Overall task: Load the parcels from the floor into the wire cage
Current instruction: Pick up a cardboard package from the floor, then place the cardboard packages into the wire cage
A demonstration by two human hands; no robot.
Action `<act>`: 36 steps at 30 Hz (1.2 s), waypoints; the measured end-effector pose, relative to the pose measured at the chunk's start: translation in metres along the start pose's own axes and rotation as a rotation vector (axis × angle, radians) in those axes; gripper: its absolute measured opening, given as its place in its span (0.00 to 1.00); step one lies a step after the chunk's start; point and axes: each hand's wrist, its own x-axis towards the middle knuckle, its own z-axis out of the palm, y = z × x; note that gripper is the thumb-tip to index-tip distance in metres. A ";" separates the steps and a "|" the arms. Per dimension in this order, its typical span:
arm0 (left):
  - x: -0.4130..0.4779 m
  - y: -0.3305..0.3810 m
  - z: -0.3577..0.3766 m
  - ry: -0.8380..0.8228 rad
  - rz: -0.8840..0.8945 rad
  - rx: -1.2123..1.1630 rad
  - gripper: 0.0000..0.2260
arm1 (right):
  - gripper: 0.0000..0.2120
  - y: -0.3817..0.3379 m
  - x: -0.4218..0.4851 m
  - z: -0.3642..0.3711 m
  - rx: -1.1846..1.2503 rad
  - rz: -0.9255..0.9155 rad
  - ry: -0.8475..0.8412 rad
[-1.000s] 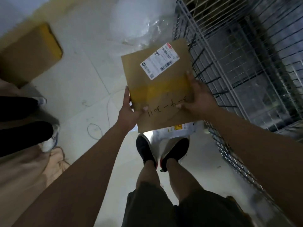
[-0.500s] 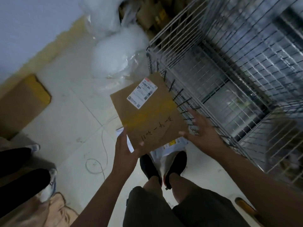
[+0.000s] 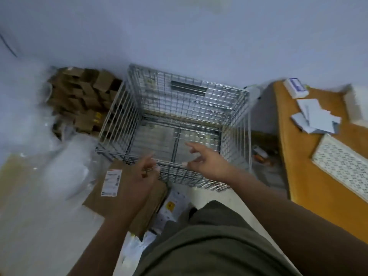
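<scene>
While the flat brown parcel is outside the wire cage, low beside the cage's front left corner, the left hand is in front of it and covers its right part. The fingers of this hand are loosely curled near the parcel's top edge, but the picture is blurred there, so I cannot tell if the grip pinches the cardboard or is free. I also cannot tell if the parcel lies on the floor or hangs above it. The parcel carries 1 white label on its upper face.

The right hand is over the front rim of the cage, with its grip spread, the fingers apart and pointing into the cage, holding nothing.

Just beside the brown parcel, to its right, 1 white plastic parcel with a yellow sticker lies on the floor, partly hidden by the person's dark shorts.

Left of the cage there are clear plastic bags, and behind them a pile of brown cartons stands against the wall. Right of the cage an orange surface carries loose white papers, a white perforated board and a small white box.
</scene>
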 end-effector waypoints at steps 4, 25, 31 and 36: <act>0.013 0.034 -0.003 -0.059 0.074 0.002 0.18 | 0.35 -0.009 -0.010 -0.022 -0.042 0.012 0.009; 0.014 -0.036 0.014 0.494 -0.444 -0.040 0.43 | 0.34 -0.004 0.140 0.013 -0.290 -0.166 -0.559; -0.027 -0.147 0.038 0.558 -0.807 0.049 0.46 | 0.42 0.042 0.208 0.132 -0.501 -0.278 -0.779; -0.013 -0.243 0.060 0.517 -0.923 -0.001 0.50 | 0.44 0.093 0.244 0.218 -0.654 -0.361 -0.759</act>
